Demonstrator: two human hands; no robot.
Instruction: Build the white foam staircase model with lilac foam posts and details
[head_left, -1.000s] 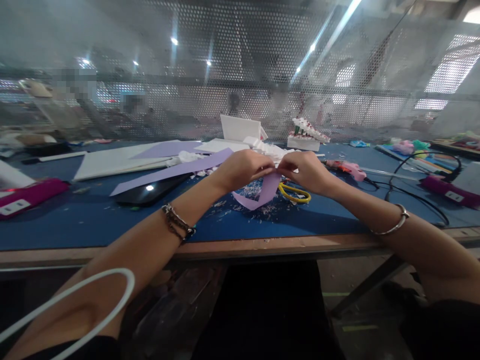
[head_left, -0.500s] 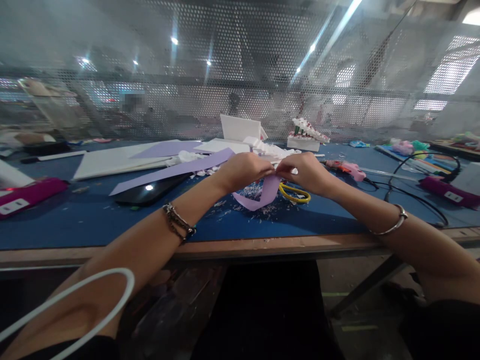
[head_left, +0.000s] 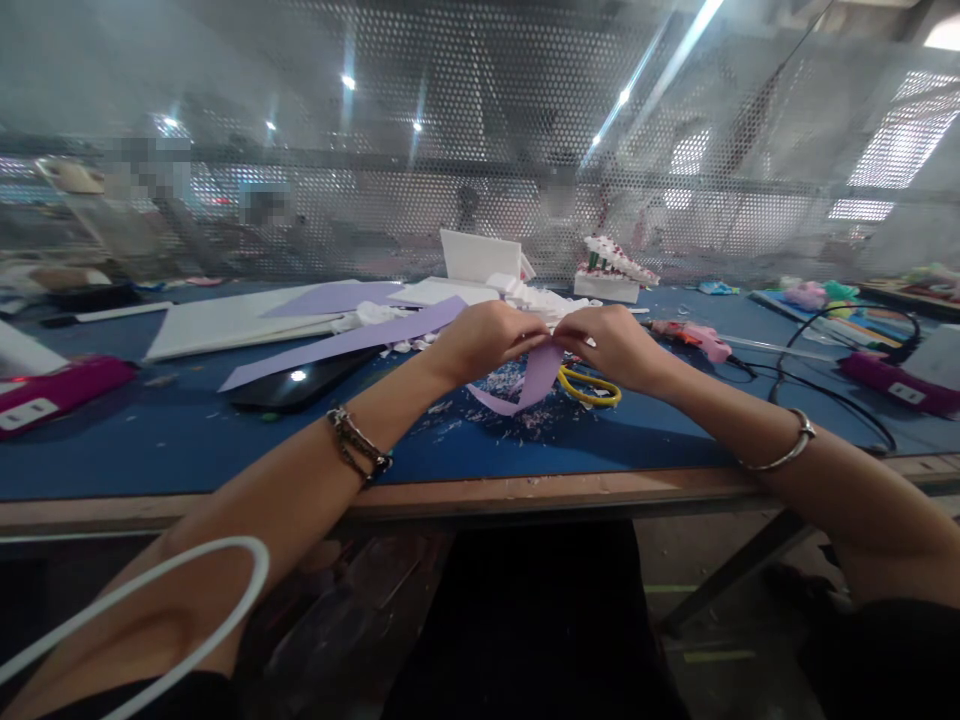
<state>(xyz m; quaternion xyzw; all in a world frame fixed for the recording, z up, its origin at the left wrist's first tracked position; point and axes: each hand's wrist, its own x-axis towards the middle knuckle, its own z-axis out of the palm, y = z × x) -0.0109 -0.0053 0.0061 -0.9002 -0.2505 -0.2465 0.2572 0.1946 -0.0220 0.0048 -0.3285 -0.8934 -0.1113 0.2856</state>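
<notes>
Over the middle of the blue table, my left hand [head_left: 491, 338] and my right hand [head_left: 615, 343] meet fingertip to fingertip. Both pinch a purple paper strip [head_left: 538, 378], whose loose part curls down below the fingers and to the left. Just under my right hand lie scissors with yellow handles [head_left: 591, 388]; their blades are hidden. Small paper scraps [head_left: 517, 425] are scattered beneath the strip. A longer purple strip [head_left: 345, 343] rests to the left of my left hand, across a black phone-like slab [head_left: 304, 385].
White foam boards [head_left: 225, 325] and crumpled white paper [head_left: 551, 300] lie behind my hands. A pink glue gun [head_left: 701, 340] sits to the right, with a black cable near a purple power strip [head_left: 896, 385]. Another purple power strip [head_left: 71, 393] is at left. The table's wooden edge [head_left: 555, 490] runs in front.
My hands stay almost in place, with the fingers shifting slightly on the purple strip. Its hanging curl has risen a little. The things on the table look the same.
</notes>
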